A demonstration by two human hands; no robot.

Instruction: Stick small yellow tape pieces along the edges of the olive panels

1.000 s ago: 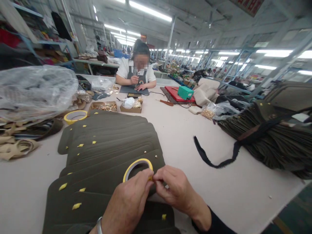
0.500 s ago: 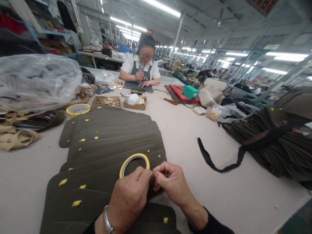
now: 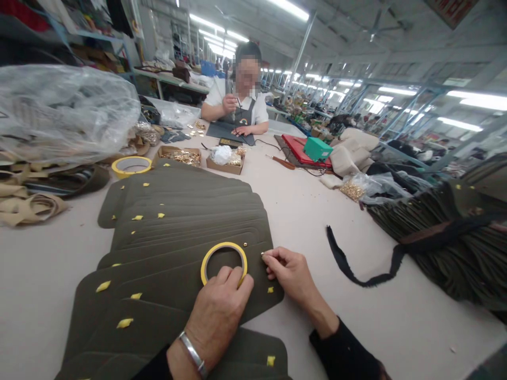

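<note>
My left hand (image 3: 222, 309), with a silver bracelet on its wrist, grips the near side of a yellow tape roll (image 3: 205, 262) held over overlapping dark olive fabric pieces (image 3: 166, 264). Small yellow tape bits (image 3: 124, 323) dot the pieces. To the right, my right hand (image 3: 289, 272) has its thumb and index finger pinched at a small shiny stud (image 3: 262, 255) by the right edge of the fabric. Another metal stud (image 3: 245, 244) sits just left of it. A yellow tape bit (image 3: 270, 290) lies below my right fingertips.
Across the table (image 3: 301, 211), a person (image 3: 243, 105) works on a dark piece. Boxes of metal parts (image 3: 225, 159), a second tape roll (image 3: 131, 165) and a plastic bag (image 3: 67, 113) lie beyond the fabric. A black strip (image 3: 356, 277) and stacked dark pieces (image 3: 428, 232) are at right.
My hands have moved apart; the right one went up and right to the stud. A yellow tape bit now shows near the fabric's right corner. The view has shifted slightly.
</note>
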